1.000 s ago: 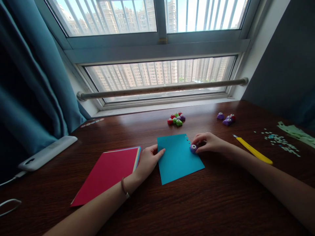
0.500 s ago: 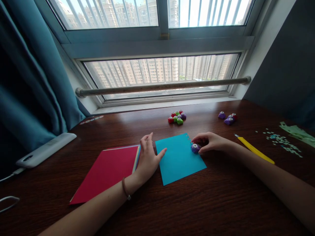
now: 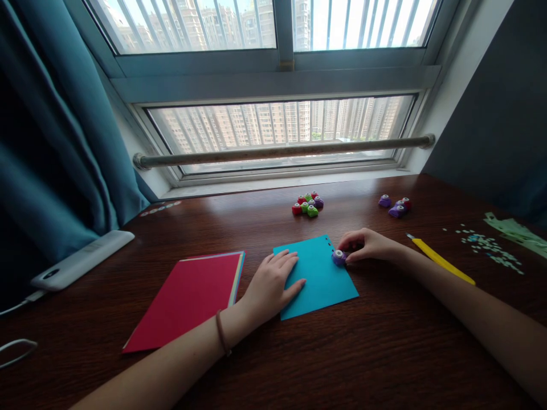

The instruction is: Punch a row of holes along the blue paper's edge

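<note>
One teal paper sheet [image 3: 318, 279], notched edge, under flat open left hand [image 3: 273, 282]; right hand [image 3: 370, 246] pinching one purple punch [image 3: 339, 257].

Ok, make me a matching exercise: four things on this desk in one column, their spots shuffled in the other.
Things:
1. purple punch
2. left hand
3. yellow knife
4. red paper stack

Places:
A. left of the blue sheet
B. flat on the blue sheet's left part
C. right of the right hand
D. on the blue sheet's right edge

Pairs: 1-D, 2-B, 3-C, 4-A
</note>
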Demonstrator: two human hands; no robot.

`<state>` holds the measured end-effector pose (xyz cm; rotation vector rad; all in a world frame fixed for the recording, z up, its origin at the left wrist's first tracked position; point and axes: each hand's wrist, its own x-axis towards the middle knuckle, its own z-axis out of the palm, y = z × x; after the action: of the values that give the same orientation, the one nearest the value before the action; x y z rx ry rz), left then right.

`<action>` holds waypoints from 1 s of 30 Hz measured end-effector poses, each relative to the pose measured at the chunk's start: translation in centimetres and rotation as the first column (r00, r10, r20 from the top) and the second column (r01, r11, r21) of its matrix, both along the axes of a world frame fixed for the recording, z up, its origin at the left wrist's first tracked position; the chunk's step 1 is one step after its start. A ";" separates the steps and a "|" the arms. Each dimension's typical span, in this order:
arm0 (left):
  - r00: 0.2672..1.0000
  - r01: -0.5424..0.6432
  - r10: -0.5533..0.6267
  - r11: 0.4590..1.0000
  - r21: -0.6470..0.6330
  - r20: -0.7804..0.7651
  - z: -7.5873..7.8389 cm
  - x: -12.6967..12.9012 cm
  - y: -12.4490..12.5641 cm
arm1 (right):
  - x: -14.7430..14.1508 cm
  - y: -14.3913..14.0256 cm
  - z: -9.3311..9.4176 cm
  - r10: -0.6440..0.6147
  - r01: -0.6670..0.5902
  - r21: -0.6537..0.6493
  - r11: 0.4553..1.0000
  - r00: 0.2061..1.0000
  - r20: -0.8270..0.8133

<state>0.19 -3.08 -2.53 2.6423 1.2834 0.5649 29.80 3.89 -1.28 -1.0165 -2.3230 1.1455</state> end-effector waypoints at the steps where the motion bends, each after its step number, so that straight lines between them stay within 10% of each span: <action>1: 1.000 0.000 0.000 1.000 0.007 -0.008 0.0 0.0 0.0 | 0.0 0.0 0.0 0.001 -0.001 -0.007 1.000 1.000 0.003; 30: 0.998 -0.015 0.016 1.000 0.013 -0.062 -0.3 -0.1 0.1 | 0.1 0.0 0.2 -0.009 0.009 -0.130 0.992 1.000 0.000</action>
<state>0.08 -2.98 -2.87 2.6823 1.3223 0.4987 29.93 3.90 -1.13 -1.0707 -2.2658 1.3071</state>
